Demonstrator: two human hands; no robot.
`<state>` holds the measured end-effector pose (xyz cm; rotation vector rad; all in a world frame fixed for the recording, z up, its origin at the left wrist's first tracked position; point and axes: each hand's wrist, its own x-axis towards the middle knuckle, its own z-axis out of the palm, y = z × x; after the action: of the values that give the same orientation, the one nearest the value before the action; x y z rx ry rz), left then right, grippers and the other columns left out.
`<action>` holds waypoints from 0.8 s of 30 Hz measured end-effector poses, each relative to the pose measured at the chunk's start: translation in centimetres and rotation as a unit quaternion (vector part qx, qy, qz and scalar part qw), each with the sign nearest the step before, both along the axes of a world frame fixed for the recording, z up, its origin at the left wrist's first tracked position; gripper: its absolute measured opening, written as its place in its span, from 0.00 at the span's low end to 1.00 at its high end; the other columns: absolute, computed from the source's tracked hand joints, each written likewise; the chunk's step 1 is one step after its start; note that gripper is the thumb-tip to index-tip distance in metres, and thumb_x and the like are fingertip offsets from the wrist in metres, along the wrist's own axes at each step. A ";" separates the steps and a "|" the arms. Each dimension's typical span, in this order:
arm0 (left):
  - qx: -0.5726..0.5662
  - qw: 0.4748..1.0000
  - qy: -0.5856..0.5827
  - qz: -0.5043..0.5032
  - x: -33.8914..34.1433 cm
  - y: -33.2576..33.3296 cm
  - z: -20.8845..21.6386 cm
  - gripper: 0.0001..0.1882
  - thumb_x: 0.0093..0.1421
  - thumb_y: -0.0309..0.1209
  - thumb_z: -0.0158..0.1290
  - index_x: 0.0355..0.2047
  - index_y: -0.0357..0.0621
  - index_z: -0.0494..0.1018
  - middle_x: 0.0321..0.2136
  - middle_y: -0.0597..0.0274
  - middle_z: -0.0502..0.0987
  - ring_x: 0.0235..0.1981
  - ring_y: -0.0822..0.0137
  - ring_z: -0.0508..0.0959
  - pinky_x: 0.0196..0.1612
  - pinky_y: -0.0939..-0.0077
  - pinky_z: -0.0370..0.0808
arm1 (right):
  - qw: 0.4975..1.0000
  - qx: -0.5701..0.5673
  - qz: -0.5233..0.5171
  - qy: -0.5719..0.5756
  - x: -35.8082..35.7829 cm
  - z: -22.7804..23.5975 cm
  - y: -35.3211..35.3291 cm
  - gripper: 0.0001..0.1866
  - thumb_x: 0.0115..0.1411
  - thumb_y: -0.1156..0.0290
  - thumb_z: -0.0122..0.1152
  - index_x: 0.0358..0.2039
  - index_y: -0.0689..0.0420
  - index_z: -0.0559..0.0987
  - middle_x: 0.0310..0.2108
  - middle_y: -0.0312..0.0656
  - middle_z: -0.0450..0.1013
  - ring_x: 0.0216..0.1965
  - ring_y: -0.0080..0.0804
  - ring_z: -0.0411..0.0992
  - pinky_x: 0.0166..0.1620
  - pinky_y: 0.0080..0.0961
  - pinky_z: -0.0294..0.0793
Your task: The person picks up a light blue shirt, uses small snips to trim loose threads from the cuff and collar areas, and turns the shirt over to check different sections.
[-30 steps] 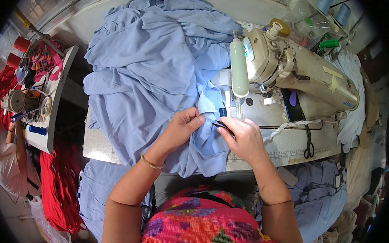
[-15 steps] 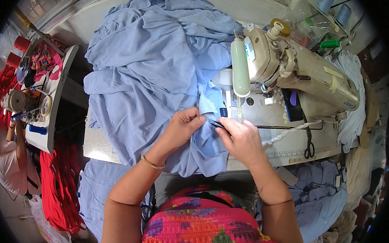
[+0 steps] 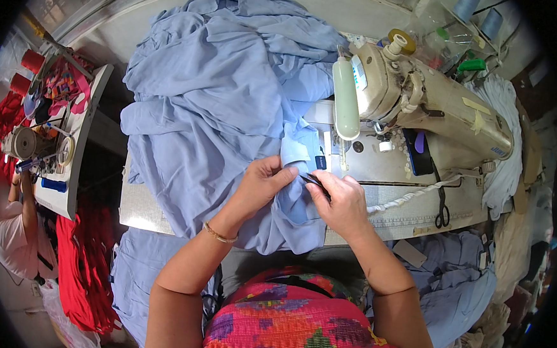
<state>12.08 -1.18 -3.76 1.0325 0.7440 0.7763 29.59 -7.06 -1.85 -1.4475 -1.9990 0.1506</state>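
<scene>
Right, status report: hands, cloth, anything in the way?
Left hand: grip on crumpled light-blue cloth. Right hand: grip on slim black pointed tool. Beige metal sewing machine beyond right hand, not blocking.

Pale blue cloth (image 3: 200, 99), beige sewing machine (image 3: 449, 98), multicoloured pink shirt (image 3: 270, 317)

A head-worn fisheye looks down on the worktable (image 3: 142, 209).

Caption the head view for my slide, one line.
Beside a sewing machine, the left hand pinches light-blue fabric while the right hand holds a slim dark tool close to it.
</scene>
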 end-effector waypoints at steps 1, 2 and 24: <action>-0.004 1.000 0.005 0.001 0.1 0.0 0.0 0.11 0.59 0.29 0.51 0.39 0.35 0.74 0.33 0.67 0.76 0.31 0.80 0.72 0.37 0.84 0.71 | 1.000 0.003 -0.001 -0.001 0.0 0.0 0.0 0.09 0.54 0.67 0.57 0.34 0.56 0.75 0.26 0.41 0.74 0.23 0.38 0.71 0.28 0.29 0.66; 0.003 1.000 0.009 -0.001 0.0 0.0 -0.1 0.11 0.59 0.29 0.51 0.40 0.34 0.74 0.33 0.67 0.76 0.31 0.80 0.72 0.37 0.84 0.71 | 1.000 0.007 -0.003 -0.001 0.0 0.0 0.1 0.09 0.54 0.67 0.57 0.34 0.56 0.75 0.26 0.41 0.74 0.23 0.38 0.71 0.28 0.29 0.66; -0.015 0.999 -0.018 -0.031 0.0 0.0 -0.2 0.13 0.60 0.32 0.51 0.40 0.35 0.72 0.34 0.66 0.76 0.33 0.79 0.73 0.37 0.84 0.71 | 0.988 -0.101 0.029 0.111 0.5 -0.6 0.8 0.08 0.54 0.67 0.59 0.31 0.56 0.75 0.22 0.44 0.74 0.21 0.40 0.72 0.26 0.30 0.69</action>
<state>12.08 -1.17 -3.96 1.0078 0.6871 0.7259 30.13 -6.29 -2.49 -1.4260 -1.8852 0.5319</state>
